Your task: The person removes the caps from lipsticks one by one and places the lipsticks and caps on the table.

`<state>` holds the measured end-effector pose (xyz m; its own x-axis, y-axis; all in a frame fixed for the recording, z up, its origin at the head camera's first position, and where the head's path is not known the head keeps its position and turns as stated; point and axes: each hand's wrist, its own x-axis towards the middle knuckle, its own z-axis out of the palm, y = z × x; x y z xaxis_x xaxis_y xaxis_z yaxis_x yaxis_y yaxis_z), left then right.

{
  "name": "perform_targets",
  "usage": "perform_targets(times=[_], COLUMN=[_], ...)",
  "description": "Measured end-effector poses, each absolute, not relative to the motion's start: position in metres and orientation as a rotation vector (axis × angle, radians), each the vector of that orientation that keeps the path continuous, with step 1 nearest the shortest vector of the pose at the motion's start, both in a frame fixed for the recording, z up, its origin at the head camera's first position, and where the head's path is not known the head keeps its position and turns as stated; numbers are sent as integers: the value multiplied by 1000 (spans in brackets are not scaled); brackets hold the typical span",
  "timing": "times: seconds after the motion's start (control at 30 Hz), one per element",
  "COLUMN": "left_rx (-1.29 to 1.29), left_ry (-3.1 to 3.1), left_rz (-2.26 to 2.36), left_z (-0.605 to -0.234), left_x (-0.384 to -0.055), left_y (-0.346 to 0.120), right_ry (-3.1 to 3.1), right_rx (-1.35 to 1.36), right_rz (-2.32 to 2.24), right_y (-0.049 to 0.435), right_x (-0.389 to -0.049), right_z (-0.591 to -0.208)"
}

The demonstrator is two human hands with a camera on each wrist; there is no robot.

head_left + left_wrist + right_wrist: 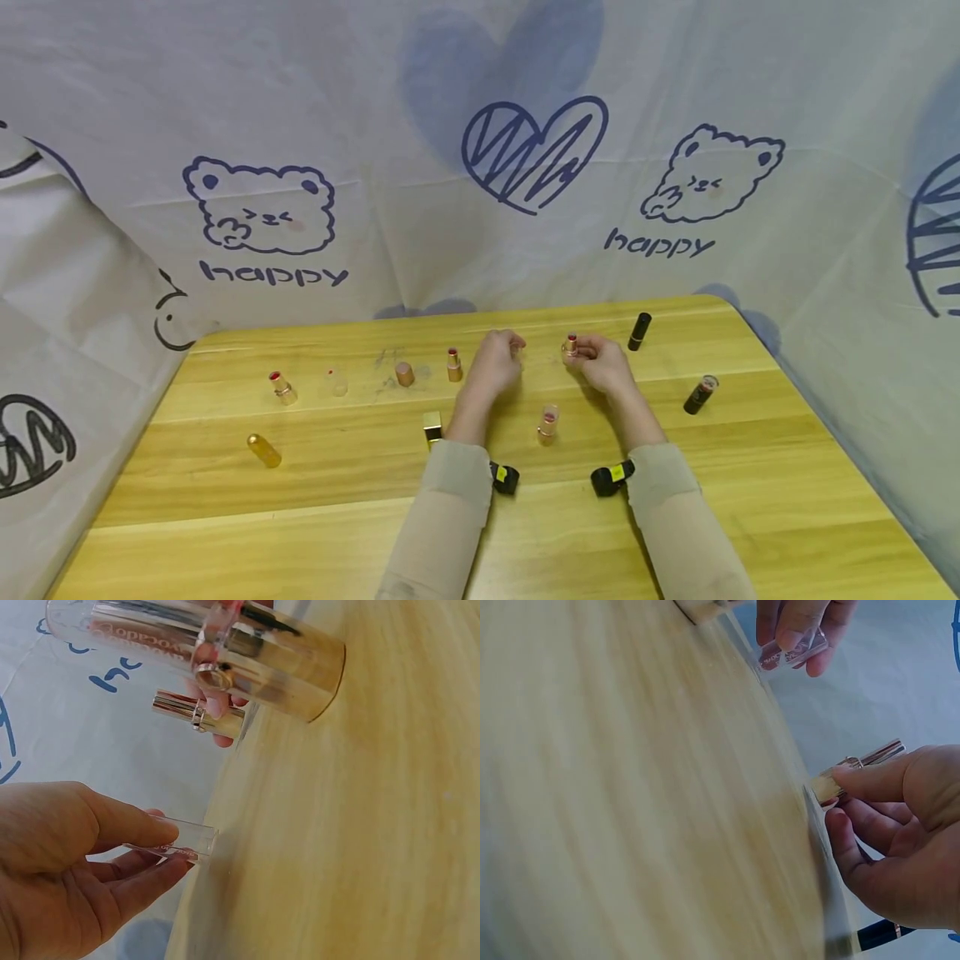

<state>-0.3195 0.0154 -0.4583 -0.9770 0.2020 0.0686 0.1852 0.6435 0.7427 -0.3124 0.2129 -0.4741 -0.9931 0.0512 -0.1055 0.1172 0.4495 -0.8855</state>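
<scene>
My left hand pinches a clear lipstick cap between thumb and fingers, low over the far part of the table. To its right, my right hand holds an uncapped lipstick upright by its gold base; a red tip shows at the top. In the right wrist view, that base is at the tabletop. Nearer, between my forearms, a lipstick with a clear cap over it stands on the wood. The left wrist view shows it large, close to the camera.
Left on the wooden table are a red lipstick, a clear cap, a copper-coloured cap, another lipstick, a gold tube and a gold-and-black piece. Right are a black tube and a black, clear-topped lipstick.
</scene>
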Motion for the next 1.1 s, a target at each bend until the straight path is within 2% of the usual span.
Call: perform_targets(times=[0.67,0.93,1.1], left_rx=[328,360,465], left_ry=[2827,2774,2755], left_rz=[1225,1457,1656], left_z=[-460,-449,-438], left_x=[-318,-316,-315], left_y=[17,19,23], right_ry=[2573,2677,2771], right_rx=[158,84,32], right_rz=[-1612,-1744,-1905], right_y=[217,220,221], right_x=[-312,-307,-304], right_z=[-473,-458,-444])
